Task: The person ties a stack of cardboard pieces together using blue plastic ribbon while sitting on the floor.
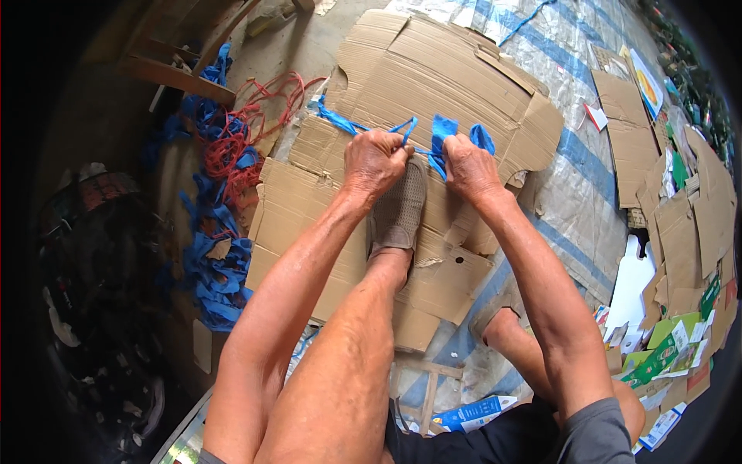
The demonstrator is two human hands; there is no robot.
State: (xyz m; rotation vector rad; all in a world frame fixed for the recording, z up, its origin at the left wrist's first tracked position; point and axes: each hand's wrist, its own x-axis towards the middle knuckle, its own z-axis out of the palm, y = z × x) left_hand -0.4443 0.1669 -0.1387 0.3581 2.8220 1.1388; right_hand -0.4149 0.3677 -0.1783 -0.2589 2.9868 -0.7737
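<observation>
My left hand [375,160] and my right hand [468,166] are both closed on a blue plastic strap [442,133] that runs across a stack of flattened brown cardboard [433,77]. The strap's left end [336,120] trails off over the cardboard's edge, and loose ends stick up between and beside my fists. My left foot in a brown mesh shoe [398,209] presses down on the stack just below my hands. My other foot [498,313] rests on the tarp beside the pile.
A heap of blue straps [216,271] and tangled red cord [232,139] lies left of the cardboard. More flattened cardboard [680,224] and green and white cartons [665,352] lie at the right on a striped tarp [576,178]. Wooden furniture legs [182,77] stand upper left.
</observation>
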